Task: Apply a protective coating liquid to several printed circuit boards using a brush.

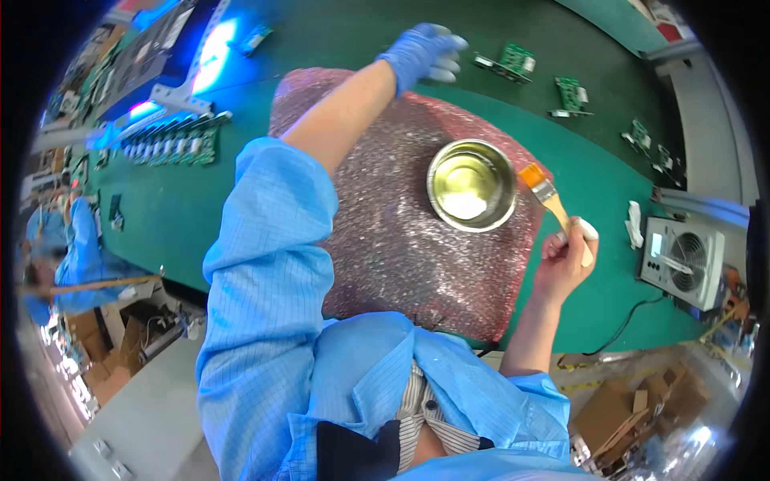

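Observation:
My left hand (423, 54), in a blue glove with pale fingertips, reaches far over the table, fingers stretched out and holding nothing. Just to its right lies a green circuit board (513, 61) with a metal bracket. My right hand (566, 260) pinches the wooden handle of a flat paintbrush (549, 197); a white cover sits on one of its fingers. The orange bristles point up and left, beside the rim of a round metal bowl (434, 170). Clear yellowish liquid (464, 183) is in the bowl, which stands on a shiny bubble-wrap mat (385, 240).
More circuit boards (570, 94) lie at the far right, and a row of boards (172, 147) stands at left by a bright blue lamp (215, 54). A white fan unit (684, 262) with a cable sits on the right edge. Another person (76, 244) works at far left.

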A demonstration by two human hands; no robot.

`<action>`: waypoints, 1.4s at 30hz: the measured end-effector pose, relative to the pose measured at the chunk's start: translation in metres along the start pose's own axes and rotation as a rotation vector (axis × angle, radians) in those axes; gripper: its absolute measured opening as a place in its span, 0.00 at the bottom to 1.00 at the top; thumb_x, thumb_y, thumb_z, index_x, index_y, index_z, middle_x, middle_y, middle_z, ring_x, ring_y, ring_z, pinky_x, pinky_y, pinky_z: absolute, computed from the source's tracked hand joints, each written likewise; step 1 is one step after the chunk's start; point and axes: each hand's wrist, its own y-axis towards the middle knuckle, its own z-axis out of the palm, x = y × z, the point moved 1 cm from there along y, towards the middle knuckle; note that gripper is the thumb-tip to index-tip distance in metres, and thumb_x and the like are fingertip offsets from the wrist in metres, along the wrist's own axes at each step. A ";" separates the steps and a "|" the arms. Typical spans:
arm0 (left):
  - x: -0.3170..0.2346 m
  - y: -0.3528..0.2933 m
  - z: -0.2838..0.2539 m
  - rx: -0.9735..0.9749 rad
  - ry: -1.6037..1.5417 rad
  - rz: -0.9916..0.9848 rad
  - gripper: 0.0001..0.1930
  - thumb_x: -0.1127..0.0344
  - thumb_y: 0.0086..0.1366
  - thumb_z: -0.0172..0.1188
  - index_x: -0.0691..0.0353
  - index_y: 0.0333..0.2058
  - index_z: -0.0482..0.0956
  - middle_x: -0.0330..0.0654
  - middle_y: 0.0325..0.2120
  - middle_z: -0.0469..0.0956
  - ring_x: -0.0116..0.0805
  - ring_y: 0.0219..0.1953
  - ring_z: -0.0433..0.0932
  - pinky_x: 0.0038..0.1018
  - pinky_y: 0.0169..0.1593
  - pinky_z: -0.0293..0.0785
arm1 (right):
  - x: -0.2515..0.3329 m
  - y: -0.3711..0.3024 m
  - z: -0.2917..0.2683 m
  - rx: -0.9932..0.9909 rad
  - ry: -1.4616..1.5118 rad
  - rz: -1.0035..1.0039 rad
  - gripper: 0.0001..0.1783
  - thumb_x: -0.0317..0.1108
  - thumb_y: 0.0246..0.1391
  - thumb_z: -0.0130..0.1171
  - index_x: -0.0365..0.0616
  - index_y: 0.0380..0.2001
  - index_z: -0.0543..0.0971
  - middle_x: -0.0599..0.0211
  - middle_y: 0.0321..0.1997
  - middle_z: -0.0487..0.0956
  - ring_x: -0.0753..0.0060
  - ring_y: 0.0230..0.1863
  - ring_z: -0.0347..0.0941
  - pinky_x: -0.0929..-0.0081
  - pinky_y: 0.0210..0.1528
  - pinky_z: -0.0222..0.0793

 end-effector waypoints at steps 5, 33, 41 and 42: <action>0.028 0.020 0.078 0.076 0.543 -0.042 0.29 0.53 0.49 0.57 0.62 0.47 0.62 0.50 0.32 0.72 0.34 0.29 0.74 0.25 0.27 0.74 | 0.001 -0.004 -0.009 -0.039 -0.001 -0.010 0.07 0.31 0.50 0.48 0.37 0.27 0.68 0.73 0.12 0.62 0.85 0.11 0.52 0.88 0.12 0.48; 0.018 -0.201 -0.083 -0.259 -0.099 0.110 0.20 0.67 0.48 0.61 0.65 0.40 0.66 0.43 0.32 0.72 0.29 0.33 0.73 0.17 0.28 0.74 | -0.016 -0.003 0.009 0.307 -0.290 0.022 0.06 0.31 0.47 0.51 0.39 0.27 0.72 0.75 0.15 0.67 0.88 0.14 0.59 0.90 0.12 0.51; 0.021 -0.207 -0.071 -0.075 -0.244 0.083 0.18 0.68 0.50 0.59 0.63 0.41 0.67 0.40 0.33 0.71 0.29 0.34 0.73 0.20 0.33 0.75 | 0.017 0.004 -0.006 0.329 -0.392 -0.016 0.08 0.32 0.47 0.51 0.38 0.27 0.73 0.74 0.15 0.66 0.87 0.14 0.59 0.89 0.12 0.50; 0.020 -0.207 -0.069 -0.046 -0.238 0.086 0.18 0.67 0.50 0.59 0.63 0.40 0.67 0.40 0.32 0.72 0.29 0.34 0.73 0.20 0.33 0.75 | 0.022 0.004 -0.007 0.326 -0.405 -0.013 0.08 0.32 0.47 0.51 0.38 0.27 0.73 0.74 0.15 0.66 0.87 0.15 0.58 0.89 0.12 0.49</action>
